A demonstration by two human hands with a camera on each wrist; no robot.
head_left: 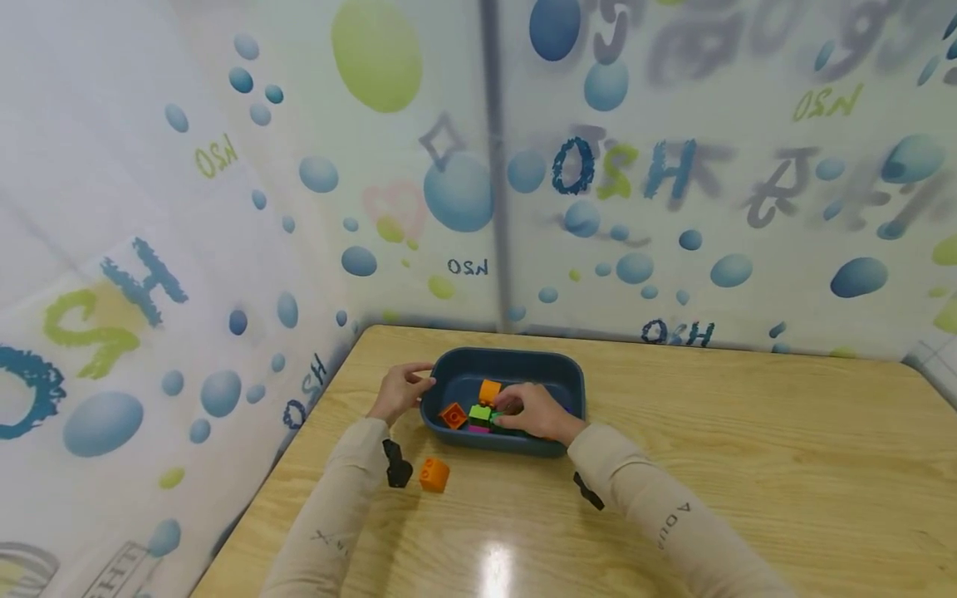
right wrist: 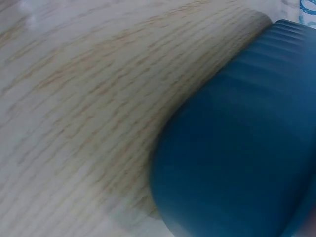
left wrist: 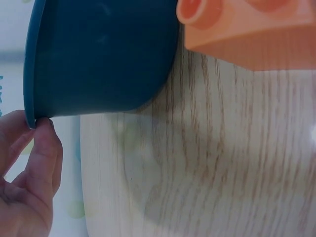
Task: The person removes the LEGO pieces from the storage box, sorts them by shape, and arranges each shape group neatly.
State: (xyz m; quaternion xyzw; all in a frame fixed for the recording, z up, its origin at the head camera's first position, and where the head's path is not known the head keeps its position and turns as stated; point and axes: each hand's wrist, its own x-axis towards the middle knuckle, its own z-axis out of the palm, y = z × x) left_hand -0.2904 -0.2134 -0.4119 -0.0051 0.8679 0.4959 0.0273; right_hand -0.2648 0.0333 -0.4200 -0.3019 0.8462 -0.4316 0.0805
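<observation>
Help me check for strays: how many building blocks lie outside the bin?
1: orange building block on the wooden table, near the front left corner of the blue bin. The sleeves may hide others.

Mirrored "H2O" (head_left: 616, 170) on wall covering (head_left: 419, 141), partly legible letters on sleeves (head_left: 665, 507)

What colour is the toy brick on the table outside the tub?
Orange. The toy brick shows best in the head view, beyond the tub's near side.
</observation>
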